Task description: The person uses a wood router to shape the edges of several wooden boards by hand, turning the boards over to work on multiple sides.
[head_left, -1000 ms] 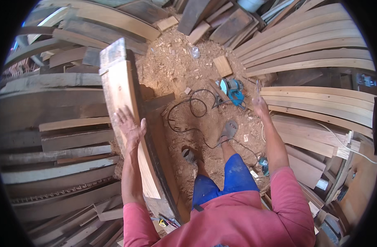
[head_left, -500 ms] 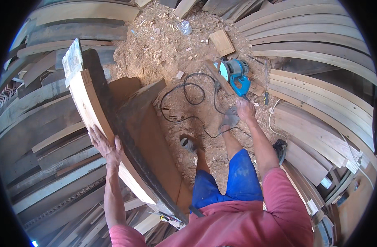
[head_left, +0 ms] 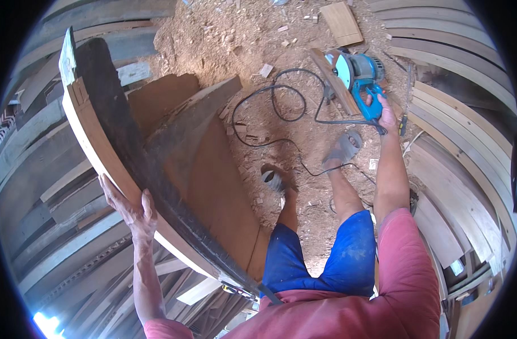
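Observation:
A blue circular saw (head_left: 364, 73) is at the right on the shavings, its base against a brown board (head_left: 335, 81). My right hand (head_left: 386, 116) is closed round its rear handle, the arm stretched forward. My left hand (head_left: 134, 210) rests on a long pale curved plank (head_left: 93, 137), thumb on top and fingers over its outer side. This plank runs along the edge of a dark curved wooden structure (head_left: 112, 113) with a brown inner panel (head_left: 213, 186). Part of the left fingers is hidden behind the plank.
The saw's black cord (head_left: 297, 144) loops over the sawdust between the structure and my feet. A flat board (head_left: 342, 24) lies beyond the saw. Stacked planks (head_left: 459, 133) stand at the right, and more timber (head_left: 49, 152) is piled at the left.
My right hand has gone from reaching beside the saw's handle to gripping it. The view has shifted, and my left hand stays on the plank.

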### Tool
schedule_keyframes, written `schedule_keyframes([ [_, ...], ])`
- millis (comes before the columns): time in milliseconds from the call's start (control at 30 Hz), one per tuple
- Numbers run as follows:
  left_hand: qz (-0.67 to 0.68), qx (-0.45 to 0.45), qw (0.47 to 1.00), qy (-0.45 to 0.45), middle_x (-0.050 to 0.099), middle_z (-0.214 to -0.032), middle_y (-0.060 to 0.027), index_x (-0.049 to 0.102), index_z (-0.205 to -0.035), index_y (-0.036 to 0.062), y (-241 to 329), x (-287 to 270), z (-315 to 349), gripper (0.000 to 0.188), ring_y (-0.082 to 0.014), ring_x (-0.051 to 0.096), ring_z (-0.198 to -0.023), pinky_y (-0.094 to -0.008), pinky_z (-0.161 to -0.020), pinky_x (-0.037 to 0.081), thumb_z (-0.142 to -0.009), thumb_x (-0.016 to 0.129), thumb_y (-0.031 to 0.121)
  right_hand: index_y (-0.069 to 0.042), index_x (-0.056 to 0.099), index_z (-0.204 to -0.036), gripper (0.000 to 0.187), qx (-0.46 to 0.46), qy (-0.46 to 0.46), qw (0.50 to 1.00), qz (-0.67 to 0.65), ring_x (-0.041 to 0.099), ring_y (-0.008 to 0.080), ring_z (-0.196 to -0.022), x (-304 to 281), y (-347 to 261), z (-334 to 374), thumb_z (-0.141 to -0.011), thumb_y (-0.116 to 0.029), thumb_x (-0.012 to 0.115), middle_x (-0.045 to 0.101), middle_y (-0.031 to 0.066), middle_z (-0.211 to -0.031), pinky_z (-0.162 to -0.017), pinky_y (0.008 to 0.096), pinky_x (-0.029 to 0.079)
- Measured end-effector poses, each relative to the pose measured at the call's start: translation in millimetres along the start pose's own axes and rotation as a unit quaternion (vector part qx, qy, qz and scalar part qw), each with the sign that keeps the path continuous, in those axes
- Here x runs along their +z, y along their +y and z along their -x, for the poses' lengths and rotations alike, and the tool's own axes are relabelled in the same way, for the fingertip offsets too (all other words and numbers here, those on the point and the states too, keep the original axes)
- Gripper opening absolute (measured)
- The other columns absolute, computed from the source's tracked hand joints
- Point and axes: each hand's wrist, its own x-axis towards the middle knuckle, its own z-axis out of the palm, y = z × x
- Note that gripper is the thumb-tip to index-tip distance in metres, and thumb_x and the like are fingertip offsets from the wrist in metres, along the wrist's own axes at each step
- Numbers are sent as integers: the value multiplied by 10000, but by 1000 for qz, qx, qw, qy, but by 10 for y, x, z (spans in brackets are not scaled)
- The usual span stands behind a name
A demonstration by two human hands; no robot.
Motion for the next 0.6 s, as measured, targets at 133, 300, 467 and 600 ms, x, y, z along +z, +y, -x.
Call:
schedule_keyframes([
  [133,32,21,999,18,150,-1648,-276,117,-1619,3,-6,117,-60,950,-432,139,-1528,-560,-1234,139,-873,640,273,-49,577,-1089,204,-48,-46,997,-47,652,227,-773,96,14,-58,-936,-141,676,648,86,-837,-841,450,568],
  [300,4,-7,1000,14,152,-1622,-338,122,-1616,2,-12,119,15,1032,-486,140,-1518,-563,-1238,141,-750,669,133,-112,530,-1141,272,-113,-18,991,-67,575,183,-654,1556,112,821,-894,-36,614,553,53,-759,-664,396,534],
  [467,-21,1,1000,13,185,-1596,-369,132,-1593,-55,-99,87,105,1039,-514,169,-1501,-553,-1241,157,-763,675,255,-50,510,-1297,463,-187,-59,975,106,575,150,-617,2268,-96,2247,-854,-40,644,581,52,-788,-592,329,526],
  [600,2,-49,999,-21,188,-1605,-361,137,-1603,-25,8,51,38,1014,-530,162,-1495,-567,-1239,138,-802,682,272,-32,490,-1375,553,-312,-125,919,205,573,122,-629,2848,-438,3274,-847,-59,653,595,51,-812,-615,286,515],
])
